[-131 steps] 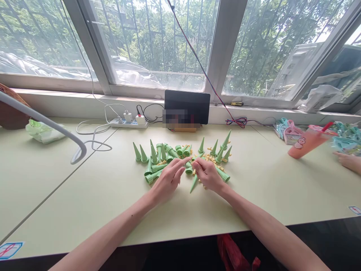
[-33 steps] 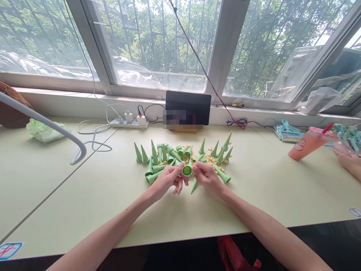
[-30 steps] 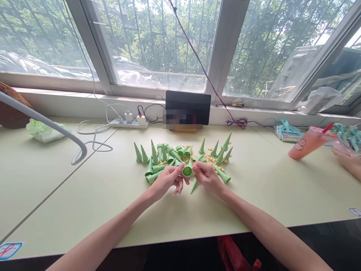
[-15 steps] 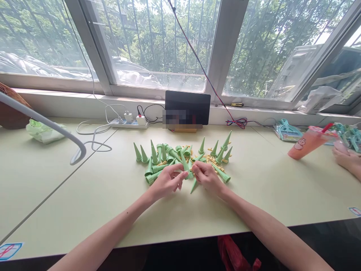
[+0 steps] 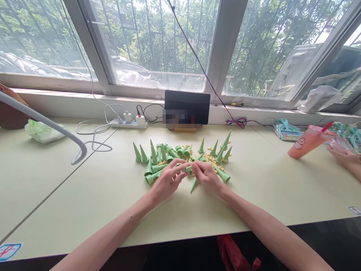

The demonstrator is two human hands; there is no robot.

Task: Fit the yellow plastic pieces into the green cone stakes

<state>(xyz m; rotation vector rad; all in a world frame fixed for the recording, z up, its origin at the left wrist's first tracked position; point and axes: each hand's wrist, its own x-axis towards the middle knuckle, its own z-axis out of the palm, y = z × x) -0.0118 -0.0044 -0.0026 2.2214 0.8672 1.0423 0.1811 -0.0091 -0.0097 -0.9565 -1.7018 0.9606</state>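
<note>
Part of a green piece (image 5: pixel 188 169) shows between the two hands, over the bench (image 5: pixel 180 218) and just in front of a loose cluster. The left hand (image 5: pixel 166 180) is partly closed, its thumb and fingers about the piece; the right hand (image 5: pixel 208 177) is drawn into a tight pinch, and whether it grips anything cannot be told. Fingertip work where the hands meet seems to be the step in hand; from such a hold, any move calls for a steady left grip and small, careful right-hand motion. Around them, green cones (image 5: pixel 152 152) stand upright or lie on their sides among small yellow pieces (image 5: pixel 214 166). Behind the cluster is a dark screen (image 5: pixel 186 105); well to the right stands a cup (image 5: pixel 304 145), near another person's hand (image 5: pixel 344 156).
</note>
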